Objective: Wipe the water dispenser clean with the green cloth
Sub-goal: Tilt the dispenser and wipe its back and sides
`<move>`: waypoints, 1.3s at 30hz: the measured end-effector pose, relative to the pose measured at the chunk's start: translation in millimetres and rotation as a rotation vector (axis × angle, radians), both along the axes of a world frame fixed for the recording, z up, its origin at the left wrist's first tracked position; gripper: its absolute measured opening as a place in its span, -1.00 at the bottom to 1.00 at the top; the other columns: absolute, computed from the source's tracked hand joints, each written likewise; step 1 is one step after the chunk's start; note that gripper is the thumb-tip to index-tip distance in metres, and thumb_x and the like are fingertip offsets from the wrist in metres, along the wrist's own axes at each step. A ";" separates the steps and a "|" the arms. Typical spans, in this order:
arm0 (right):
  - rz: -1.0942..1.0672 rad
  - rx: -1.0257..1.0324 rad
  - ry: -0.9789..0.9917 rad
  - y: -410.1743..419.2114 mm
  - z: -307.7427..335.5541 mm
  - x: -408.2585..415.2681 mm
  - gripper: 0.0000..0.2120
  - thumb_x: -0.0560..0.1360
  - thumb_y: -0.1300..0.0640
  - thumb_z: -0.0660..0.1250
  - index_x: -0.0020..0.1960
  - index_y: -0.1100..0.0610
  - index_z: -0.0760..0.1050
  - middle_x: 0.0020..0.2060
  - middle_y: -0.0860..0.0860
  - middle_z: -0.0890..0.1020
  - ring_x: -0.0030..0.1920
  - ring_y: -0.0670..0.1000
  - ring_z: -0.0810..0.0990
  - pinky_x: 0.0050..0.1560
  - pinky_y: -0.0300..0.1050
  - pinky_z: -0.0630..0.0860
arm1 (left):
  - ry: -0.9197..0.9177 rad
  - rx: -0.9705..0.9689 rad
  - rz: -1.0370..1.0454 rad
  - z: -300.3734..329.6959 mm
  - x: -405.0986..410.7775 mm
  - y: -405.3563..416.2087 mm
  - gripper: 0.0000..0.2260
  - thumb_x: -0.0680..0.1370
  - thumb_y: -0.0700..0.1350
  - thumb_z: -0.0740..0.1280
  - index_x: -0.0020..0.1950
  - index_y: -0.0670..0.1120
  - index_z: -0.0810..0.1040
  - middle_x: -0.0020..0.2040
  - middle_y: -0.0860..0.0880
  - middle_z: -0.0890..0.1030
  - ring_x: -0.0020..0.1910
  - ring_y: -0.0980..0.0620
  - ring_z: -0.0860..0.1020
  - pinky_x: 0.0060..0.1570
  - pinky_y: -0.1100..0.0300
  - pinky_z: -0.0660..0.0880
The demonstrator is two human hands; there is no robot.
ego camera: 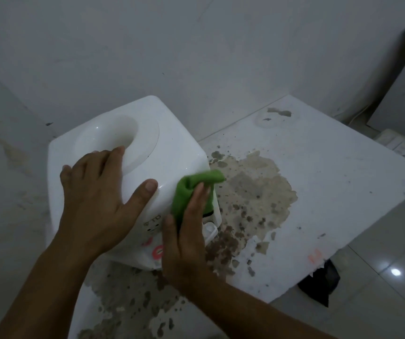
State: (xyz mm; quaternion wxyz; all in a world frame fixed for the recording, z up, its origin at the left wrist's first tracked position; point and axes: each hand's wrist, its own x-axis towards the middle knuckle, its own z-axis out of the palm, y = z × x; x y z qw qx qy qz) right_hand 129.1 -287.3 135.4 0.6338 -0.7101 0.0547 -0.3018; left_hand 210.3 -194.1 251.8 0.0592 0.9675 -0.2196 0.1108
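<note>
While wiping: my right hand (184,231) grips the green cloth (192,192) against the water dispenser (172,152) front corner.
Left hand (98,199): spread flat, steadying its top.
Next: I judge a firm sweep toward 6 o'clock.

Dispenser front (152,243) mostly hidden behind hands — printed label unreadable; tap (210,228) half covered by green cloth (191,192); forearms cut by bottom edge.

A white bench (331,182) is standing against plain white walls (196,45), its top showing large brownish patches of peeled coating (252,192). Glossy pale floor tiles (380,253) at right are reflecting a bright light spot (395,272). A dark object (319,282) is lying under the bench edge.
</note>
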 end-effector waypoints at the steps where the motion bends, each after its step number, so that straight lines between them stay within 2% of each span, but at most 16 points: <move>1: 0.001 -0.068 0.007 9.1 -8.6 -8.0 -0.35 0.67 -0.09 0.00 0.54 -0.15 -0.40 0.56 -0.13 -0.32 0.58 0.08 -0.26 0.54 0.24 -0.03 | 0.002 -0.016 -0.009 0.1 0.2 1.0 -0.18 0.49 0.43 -0.11 0.52 -0.12 0.26 0.43 -0.19 0.38 0.45 -0.24 0.27 0.46 -0.35 0.06; 6: -0.059 -0.241 0.074 25.2 -21.5 -17.9 -0.34 0.66 -0.17 -0.03 0.55 -0.11 -0.40 0.57 -0.06 -0.29 0.58 0.09 -0.26 0.54 0.22 -0.10 | -0.015 -0.032 -0.043 -1.2 1.5 7.2 -0.15 0.52 0.43 -0.23 0.51 -0.15 0.29 0.40 -0.20 0.42 0.42 -0.26 0.32 0.43 -0.37 0.11; 8: -0.071 -0.124 0.100 10.3 -9.1 -3.8 -0.34 0.63 -0.24 -0.05 0.52 -0.20 -0.43 0.58 -0.07 -0.28 0.59 0.08 -0.22 0.53 0.28 -0.01 | -0.017 -0.033 -0.042 -2.2 1.9 7.2 -0.15 0.51 0.43 -0.24 0.51 -0.14 0.29 0.41 -0.20 0.41 0.43 -0.25 0.31 0.45 -0.36 0.09; 11: -0.132 0.178 0.148 -27.0 3.8 28.2 -0.35 0.53 -0.43 -0.03 0.48 -0.41 -0.32 0.60 -0.03 -0.03 0.56 0.19 0.10 0.43 0.35 0.25 | -0.026 -0.021 -0.043 -3.8 3.2 6.8 -0.15 0.50 0.45 -0.25 0.50 -0.12 0.28 0.42 -0.18 0.40 0.44 -0.24 0.31 0.46 -0.35 0.07; 14: -0.125 0.253 0.181 -40.4 12.1 38.0 -0.37 0.48 -0.49 -0.01 0.45 -0.49 -0.24 0.58 -0.14 0.04 0.56 0.11 0.13 0.42 0.34 0.27 | -0.029 -0.025 -0.038 -4.4 3.6 7.5 -0.11 0.48 0.47 -0.28 0.51 -0.10 0.28 0.43 -0.17 0.39 0.45 -0.22 0.30 0.48 -0.34 0.05; 16: -0.090 0.163 0.120 -24.8 13.5 23.6 -0.36 0.54 -0.38 0.01 0.50 -0.40 -0.26 0.59 -0.09 0.02 0.57 0.09 0.11 0.45 0.29 0.25 | -0.035 -0.035 -0.035 -4.2 3.4 7.5 -0.09 0.47 0.48 -0.30 0.51 -0.11 0.29 0.43 -0.19 0.40 0.46 -0.24 0.30 0.48 -0.34 0.03; 18: -0.012 -0.017 0.085 0.5 5.0 0.0 -0.32 0.60 -0.27 0.01 0.54 -0.24 -0.35 0.59 -0.11 -0.18 0.59 0.00 -0.08 0.51 0.24 0.12 | -0.038 -0.047 -0.039 -3.6 3.1 7.1 -0.09 0.49 0.46 -0.31 0.51 -0.12 0.30 0.43 -0.20 0.41 0.46 -0.25 0.30 0.48 -0.34 0.02; 20: 0.083 -0.224 0.092 22.8 -11.7 -19.0 -0.30 0.61 -0.28 -0.05 0.52 -0.18 -0.45 0.55 -0.12 -0.34 0.58 0.04 -0.27 0.53 0.27 -0.02 | -0.041 -0.071 -0.049 -3.8 2.7 7.5 -0.12 0.51 0.43 -0.31 0.50 -0.14 0.32 0.41 -0.20 0.42 0.44 -0.25 0.31 0.47 -0.34 0.04; 23: -0.009 -0.391 0.080 29.2 -26.7 -20.1 -0.35 0.64 -0.26 -0.12 0.56 -0.11 -0.39 0.57 -0.06 -0.31 0.57 0.10 -0.28 0.52 0.25 -0.13 | -0.035 -0.110 -0.067 -3.2 3.4 9.4 -0.14 0.53 0.41 -0.31 0.51 -0.14 0.33 0.41 -0.19 0.43 0.44 -0.23 0.32 0.47 -0.34 0.05; 26: -0.098 -0.248 0.029 7.2 -13.8 1.8 -0.37 0.65 -0.21 -0.09 0.57 -0.10 -0.36 0.59 0.02 -0.23 0.59 0.19 -0.14 0.51 0.33 -0.01 | -0.023 -0.135 -0.067 -2.8 4.4 10.4 -0.12 0.53 0.41 -0.32 0.51 -0.13 0.33 0.42 -0.18 0.43 0.45 -0.22 0.32 0.50 -0.31 0.02; 28: -0.126 -0.041 0.051 -21.0 -1.2 23.5 -0.36 0.61 -0.30 -0.05 0.54 -0.25 -0.33 0.60 0.06 -0.06 0.53 0.31 0.12 0.40 0.41 0.24 | -0.025 -0.133 -0.064 -3.9 4.3 10.5 -0.12 0.52 0.42 -0.33 0.51 -0.13 0.34 0.42 -0.18 0.44 0.44 -0.23 0.33 0.50 -0.31 0.01; 30: -0.143 0.118 0.088 -45.4 10.3 42.2 -0.37 0.55 -0.41 -0.04 0.51 -0.38 -0.27 0.59 -0.04 0.02 0.52 0.25 0.19 0.38 0.39 0.30 | -0.023 -0.139 -0.064 -4.8 4.7 10.3 -0.11 0.52 0.43 -0.33 0.51 -0.12 0.34 0.42 -0.17 0.44 0.45 -0.21 0.33 0.51 -0.30 -0.01; 32: -0.169 0.090 0.066 -52.2 18.0 46.9 -0.39 0.56 -0.38 -0.05 0.52 -0.36 -0.25 0.59 -0.14 -0.03 0.56 0.12 0.12 0.43 0.32 0.27 | -0.011 -0.167 -0.063 -4.5 5.6 10.8 -0.09 0.50 0.44 -0.34 0.51 -0.11 0.33 0.43 -0.15 0.43 0.46 -0.19 0.31 0.52 -0.27 -0.06; 35: -0.119 -0.052 0.019 -27.3 14.4 28.2 -0.35 0.61 -0.27 -0.02 0.54 -0.25 -0.34 0.60 -0.02 -0.11 0.56 0.21 0.10 0.42 0.33 0.27 | 0.008 -0.228 -0.066 -1.7 5.5 10.9 -0.05 0.47 0.47 -0.35 0.52 -0.11 0.33 0.44 -0.13 0.42 0.49 -0.16 0.28 0.54 -0.23 -0.11; 37: -0.037 -0.180 0.021 0.5 0.1 5.7 -0.32 0.62 -0.24 -0.03 0.53 -0.18 -0.42 0.59 0.03 -0.24 0.58 0.23 -0.03 0.45 0.34 0.19 | 0.023 -0.271 -0.067 0.2 4.5 9.9 -0.04 0.46 0.48 -0.36 0.52 -0.11 0.34 0.43 -0.12 0.43 0.49 -0.14 0.27 0.54 -0.21 -0.12; 39: 0.027 -0.293 0.070 21.3 -17.3 -12.8 -0.31 0.62 -0.27 -0.06 0.53 -0.16 -0.45 0.56 -0.05 -0.35 0.58 0.15 -0.22 0.51 0.31 0.03 | 0.028 -0.301 -0.067 0.5 3.7 9.8 -0.05 0.47 0.47 -0.37 0.51 -0.09 0.36 0.43 -0.10 0.43 0.50 -0.12 0.27 0.55 -0.20 -0.11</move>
